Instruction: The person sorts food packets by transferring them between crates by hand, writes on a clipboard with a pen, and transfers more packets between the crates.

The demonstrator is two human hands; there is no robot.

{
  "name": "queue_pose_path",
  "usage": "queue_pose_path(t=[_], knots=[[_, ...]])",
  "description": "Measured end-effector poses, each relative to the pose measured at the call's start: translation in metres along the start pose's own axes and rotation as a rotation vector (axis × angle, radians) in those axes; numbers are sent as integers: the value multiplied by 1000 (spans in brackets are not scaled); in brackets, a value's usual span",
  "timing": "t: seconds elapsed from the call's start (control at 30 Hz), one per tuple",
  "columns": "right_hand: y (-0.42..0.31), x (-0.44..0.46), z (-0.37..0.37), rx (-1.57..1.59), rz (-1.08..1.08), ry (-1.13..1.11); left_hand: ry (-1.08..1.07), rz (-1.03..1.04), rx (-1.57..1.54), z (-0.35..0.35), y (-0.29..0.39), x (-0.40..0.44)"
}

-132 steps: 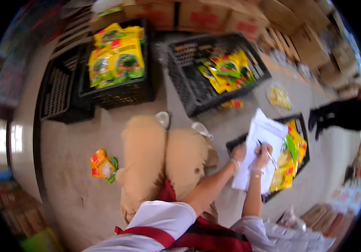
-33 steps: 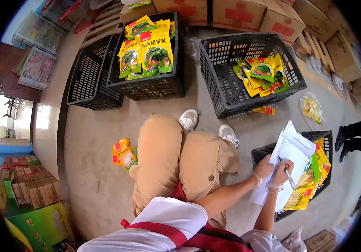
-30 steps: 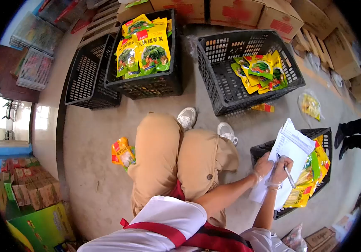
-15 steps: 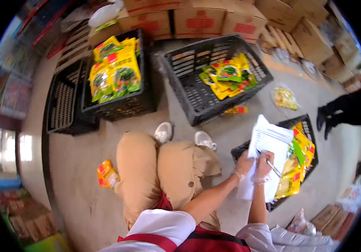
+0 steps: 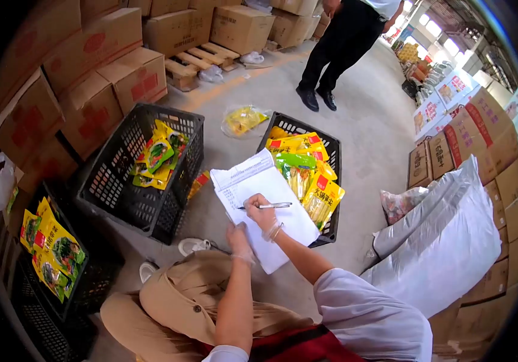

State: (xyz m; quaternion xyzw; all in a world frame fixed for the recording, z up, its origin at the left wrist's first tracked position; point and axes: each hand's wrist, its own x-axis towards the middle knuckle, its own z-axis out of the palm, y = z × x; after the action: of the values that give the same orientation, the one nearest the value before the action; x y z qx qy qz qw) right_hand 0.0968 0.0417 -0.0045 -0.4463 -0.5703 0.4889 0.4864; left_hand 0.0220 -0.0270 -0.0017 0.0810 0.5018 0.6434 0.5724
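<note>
My left hand [image 5: 240, 240] grips the lower left edge of a stack of white papers [image 5: 280, 232], its thumb near the sheet's edge. Over the page, my right hand [image 5: 260, 212] is closed round a pen [image 5: 277, 206], whose tip is at the left part of the top sheet, by handwritten lines. Both hands wear clear thin gloves. Just beyond the papers, a black crate [image 5: 333, 145] holds yellow and green food packets [image 5: 322, 196]. Another black crate [image 5: 177, 211] to the left has several yellow-green packets [image 5: 157, 155] in it.
A crate heaped with yellow packets [image 5: 54, 250] stands at lower left. A clear bag with a yellow packet [image 5: 244, 119] lies on the floor. Another person in black trousers [image 5: 340, 45] stands beyond. Cartons [image 5: 120, 78] line the left; silvery sacks [image 5: 440, 241] and boxes the right.
The view has swung to the right, bringing the sacks, right-hand boxes and more of the other person into sight. My hands still hold the papers and the pen.
</note>
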Motion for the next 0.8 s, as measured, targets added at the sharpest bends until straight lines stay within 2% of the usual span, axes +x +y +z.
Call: queue_pose_path(t=[0.13,0.17,0.2,0.3,0.37,0.47,0.53,0.6,0.7,0.8], knots=[[-6,-6,-13,-18,-17,-9,-57,-61,-98,6,-3,-11],[-1,-6,-14,-66,-83,-7,-19,-65,-143,7,-2,-13],[3,-4,-12,-85,-49,9,9,-62,-186,8,3,-10],[-3,7,-10,-115,-45,43,0,-53,-98,6,1,-1],[-12,-1,-11,45,68,25,-2,-53,-103,5,-3,-2],[-26,-1,-8,40,193,73,24,-55,-125,2,-9,-7],[-24,0,-10,43,206,84,28,-30,-164,6,-10,-3],[-7,7,-16,77,190,76,55,-133,-149,3,-19,3],[-29,9,-17,124,224,82,-38,-47,-261,9,-24,12],[-37,7,-6,140,265,104,-21,-94,-319,5,-15,5]])
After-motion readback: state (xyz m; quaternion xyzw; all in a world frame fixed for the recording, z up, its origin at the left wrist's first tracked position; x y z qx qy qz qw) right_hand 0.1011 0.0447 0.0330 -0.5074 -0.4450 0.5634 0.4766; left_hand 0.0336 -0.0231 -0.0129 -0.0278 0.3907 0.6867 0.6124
